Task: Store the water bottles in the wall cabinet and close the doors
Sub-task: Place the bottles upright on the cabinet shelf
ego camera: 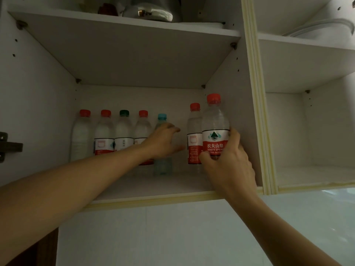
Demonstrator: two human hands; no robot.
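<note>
The right hand (pixel 226 160) is gripping a red-capped bottle (pixel 215 129) upright, fingers curled round its label, at the cabinet shelf (pixel 146 186). The left hand (pixel 163 141) is reaching with loose, straightened fingers against the blue-capped bottle (pixel 162 120).

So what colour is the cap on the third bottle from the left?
Dark green cap, unlike the red ones beside it; head view.
</note>
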